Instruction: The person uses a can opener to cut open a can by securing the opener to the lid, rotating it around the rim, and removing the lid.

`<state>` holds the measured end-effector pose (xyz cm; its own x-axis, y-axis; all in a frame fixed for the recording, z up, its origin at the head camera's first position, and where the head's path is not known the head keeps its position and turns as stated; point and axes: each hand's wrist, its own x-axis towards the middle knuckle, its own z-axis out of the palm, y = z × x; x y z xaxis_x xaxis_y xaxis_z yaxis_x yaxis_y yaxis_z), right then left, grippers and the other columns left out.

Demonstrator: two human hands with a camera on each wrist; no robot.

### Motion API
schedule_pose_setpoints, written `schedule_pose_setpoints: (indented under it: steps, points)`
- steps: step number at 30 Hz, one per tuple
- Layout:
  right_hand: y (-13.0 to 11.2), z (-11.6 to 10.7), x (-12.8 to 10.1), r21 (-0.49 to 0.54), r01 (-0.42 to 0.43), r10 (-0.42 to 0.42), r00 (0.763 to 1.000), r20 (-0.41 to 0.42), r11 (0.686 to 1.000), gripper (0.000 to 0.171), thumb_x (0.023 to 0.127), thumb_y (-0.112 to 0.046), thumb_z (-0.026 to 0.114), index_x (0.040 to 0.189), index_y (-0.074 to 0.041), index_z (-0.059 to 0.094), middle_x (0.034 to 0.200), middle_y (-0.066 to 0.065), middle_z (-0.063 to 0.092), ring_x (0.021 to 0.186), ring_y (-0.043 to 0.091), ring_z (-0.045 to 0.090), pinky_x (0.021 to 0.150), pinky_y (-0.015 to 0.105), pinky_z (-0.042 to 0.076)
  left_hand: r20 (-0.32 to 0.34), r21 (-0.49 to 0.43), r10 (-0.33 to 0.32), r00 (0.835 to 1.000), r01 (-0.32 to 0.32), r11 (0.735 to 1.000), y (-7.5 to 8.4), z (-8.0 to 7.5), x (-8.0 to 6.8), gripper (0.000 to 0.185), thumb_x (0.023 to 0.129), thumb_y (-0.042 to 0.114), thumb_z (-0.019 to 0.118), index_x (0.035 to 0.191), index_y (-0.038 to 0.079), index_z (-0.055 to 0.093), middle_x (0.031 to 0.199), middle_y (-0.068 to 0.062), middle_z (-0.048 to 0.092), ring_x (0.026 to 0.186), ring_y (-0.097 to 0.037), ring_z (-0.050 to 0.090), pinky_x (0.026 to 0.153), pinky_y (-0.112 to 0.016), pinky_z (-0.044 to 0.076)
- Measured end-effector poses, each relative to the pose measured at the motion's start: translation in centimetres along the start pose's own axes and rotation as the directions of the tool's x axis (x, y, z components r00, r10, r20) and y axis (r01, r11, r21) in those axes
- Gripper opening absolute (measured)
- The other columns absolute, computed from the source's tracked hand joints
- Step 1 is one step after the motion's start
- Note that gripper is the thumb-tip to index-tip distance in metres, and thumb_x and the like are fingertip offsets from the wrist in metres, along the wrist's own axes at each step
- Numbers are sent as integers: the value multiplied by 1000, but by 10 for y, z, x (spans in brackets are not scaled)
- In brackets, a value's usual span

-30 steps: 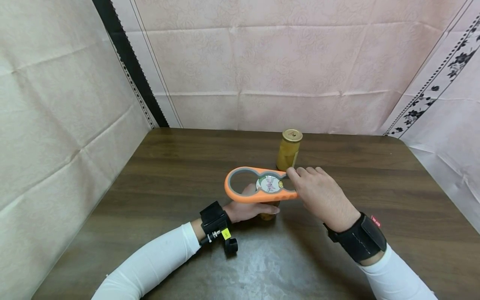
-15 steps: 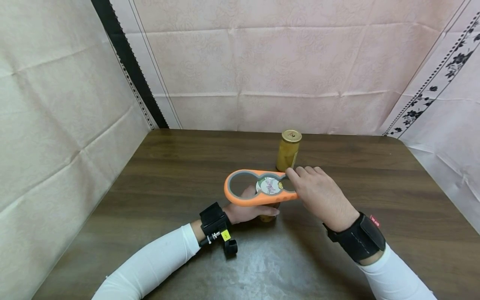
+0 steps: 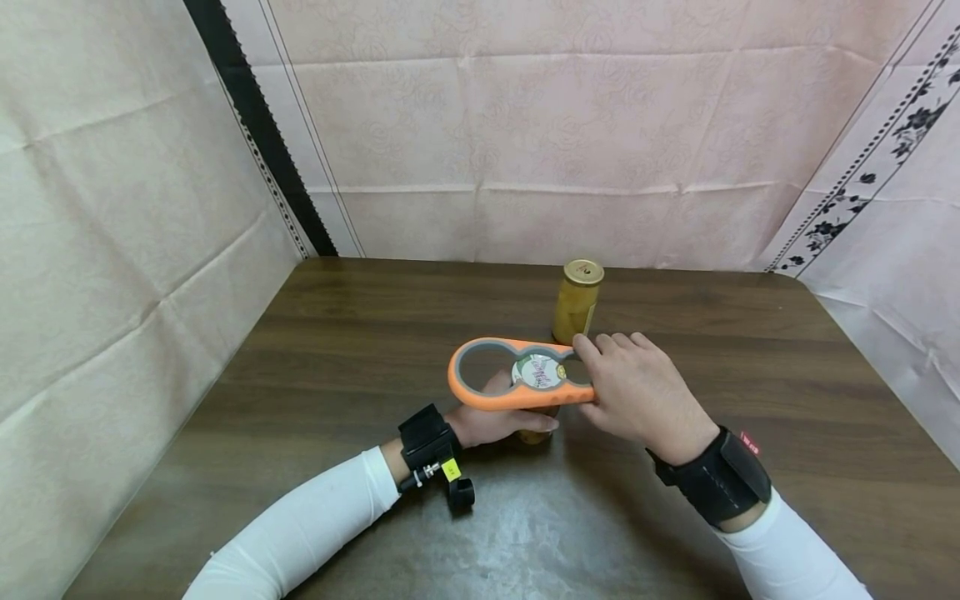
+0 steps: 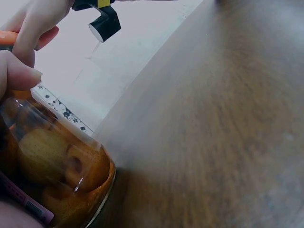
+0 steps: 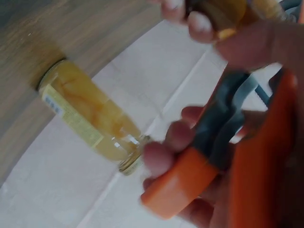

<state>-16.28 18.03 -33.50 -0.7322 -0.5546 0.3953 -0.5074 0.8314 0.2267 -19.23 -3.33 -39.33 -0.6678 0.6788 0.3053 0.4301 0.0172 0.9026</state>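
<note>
**Both hands on the near jar, opener seated on its lid**

Your right hand [image 3: 641, 387] has its fingers curled tight round the handle end of the orange jar opener [image 3: 517, 373]; in the right wrist view those fingertips [image 5: 159, 159] wrap over the orange edge and its grey lining. Your left hand [image 3: 491, 421] is wrapped round the glass body of the near jar [image 4: 52, 175], thumb and fingers closed on it just under the lid, so the jar is held standing on the table.

The opener lies flat across the top of that jar, its middle opening sitting over the printed lid [image 3: 538, 371]. Its largest ring juts out to the left of the jar, above your left hand, with nothing inside it.

The near jar holds yellow-orange fruit pieces in liquid, and a pink label strip shows low on its side.

Behind the near jar, farther from you and slightly right, a second jar [image 3: 577, 300] with a gold lid stands upright, clear of both hands.

Both jars stand on the dark wooden table [image 3: 337, 333], with pale cloth hanging around it.
</note>
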Motion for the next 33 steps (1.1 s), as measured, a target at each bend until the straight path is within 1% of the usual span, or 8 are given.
schedule_pose_setpoints:
  steps: [4,8,10,14,18,24,27,33]
  points:
    - [-9,-2,-2,-107,-17,13,999,-42,994,63,70,-14,84,127,3,63,91,15,70,83,31,67,79,42,57,16,1,-66,998,66,998,-3,2,-1,71,86,-1,77,149,8,47,144,-12,55,127,-12,53,110,-27,44]
    - [-16,-4,-2,-172,-37,26,997,-66,984,65,74,-11,84,133,3,61,90,16,69,84,30,68,80,41,58,10,14,-44,999,44,999,-5,2,0,71,85,-2,78,149,5,46,145,-15,54,127,-13,54,111,-28,44]
    - [-16,-4,-2,-169,-33,22,998,-63,985,66,74,-13,83,133,4,61,91,16,69,84,31,68,80,42,58,14,16,-30,999,29,999,0,2,-1,68,85,-3,77,147,3,49,145,-17,54,127,-13,54,111,-29,45]
    - [-13,-6,-2,-121,-23,20,999,-26,992,72,71,-30,81,132,3,62,97,16,70,88,31,68,81,43,56,19,17,-21,1000,20,1000,-2,2,-1,71,85,-4,77,149,4,47,150,-15,51,134,-16,51,114,-30,42]
    - [-11,-7,-2,-73,-27,25,1000,-19,997,80,70,-46,78,130,4,63,100,17,72,92,32,69,81,44,55,23,1,-15,1000,15,1000,-11,2,-1,78,85,-5,77,153,7,40,152,-14,48,137,-17,49,115,-30,41]
    - [-16,-8,-2,-29,-73,72,997,-27,997,85,68,-52,76,128,6,62,103,20,73,93,35,70,83,46,58,47,-5,22,999,-21,1000,-31,1,3,66,86,0,78,146,10,52,145,-7,57,131,-13,54,112,-31,45]
    - [-19,-7,-3,-34,-96,95,995,-18,995,77,68,-45,78,123,7,63,99,18,72,86,34,69,79,45,58,51,2,33,998,-33,999,-37,0,3,62,87,2,78,144,12,56,142,-5,59,128,-12,56,111,-32,46]
    - [-19,-1,-2,-103,-73,69,997,-37,992,38,70,-16,78,100,2,63,79,12,64,68,27,61,64,37,52,34,8,8,999,-8,1000,-39,0,3,68,86,4,80,147,11,50,138,-7,60,122,-11,58,108,-32,48]
